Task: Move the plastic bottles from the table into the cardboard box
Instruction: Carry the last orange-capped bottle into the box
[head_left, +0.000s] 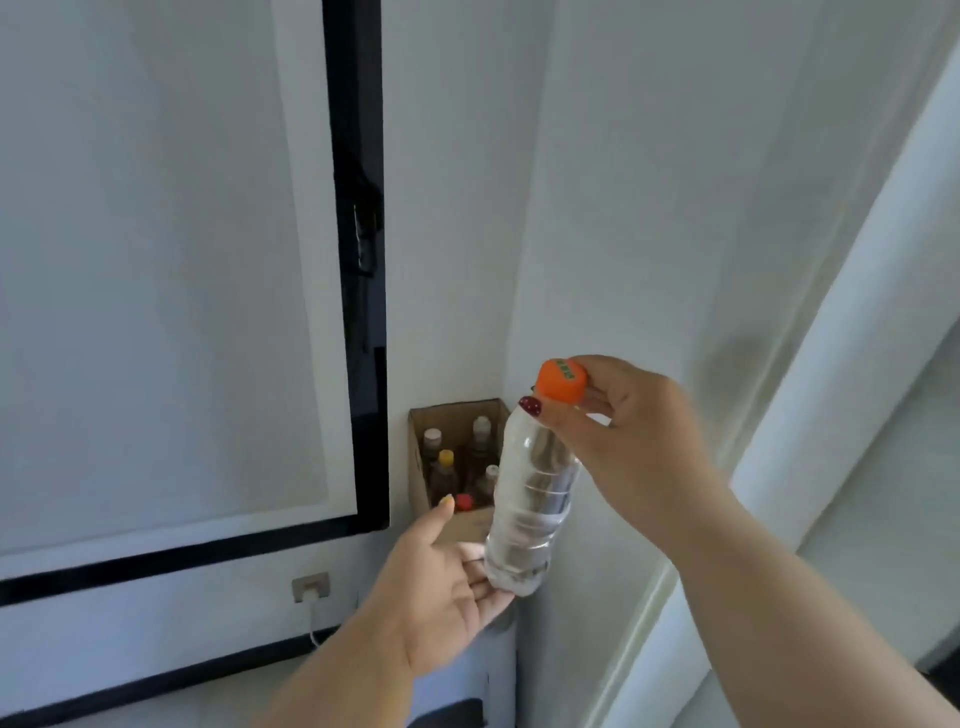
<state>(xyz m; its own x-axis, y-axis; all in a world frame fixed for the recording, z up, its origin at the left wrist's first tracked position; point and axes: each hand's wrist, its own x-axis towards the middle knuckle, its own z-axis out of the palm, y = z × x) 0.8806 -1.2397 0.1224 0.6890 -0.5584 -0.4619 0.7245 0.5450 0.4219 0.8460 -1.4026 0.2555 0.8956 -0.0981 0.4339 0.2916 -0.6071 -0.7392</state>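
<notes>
Nearest the camera, the two forearms come in from about 6 o'clock and 5 o'clock, and between them they carry one clear plastic bottle (530, 499), held nearly upright with a slight lean and its cap uppermost. The left hand (447, 587) lies open and palm-up under the bottle's base, fingers spread wide, cupping and steadying rather than gripping. The right hand (613, 415) is pinched narrow around the neck just below the orange cap (562, 381), thumb and fingertips closed on it, so the bottle's weight seems shared between the pinch above and the palm below. The bottle is in the air, not resting on anything, and it partly covers the box behind it. Farther off, at about 11 o'clock from the held bottle, the cardboard box (421, 467) stands on the floor in a corner, open at the top. Inside it several bottles (457, 467) already stand upright: pale caps, a yellow cap (445, 457) and a red cap (464, 501) can be made out, about half a dozen, though the exact count is hard to tell. By that showing the task looks well advanced, with this bottle on its way in. The table is out of view, so how many bottles remain there cannot be told. Beyond the box, at 12 o'clock, rise a white wall (649, 182) and a black-framed panel (358, 260).
</notes>
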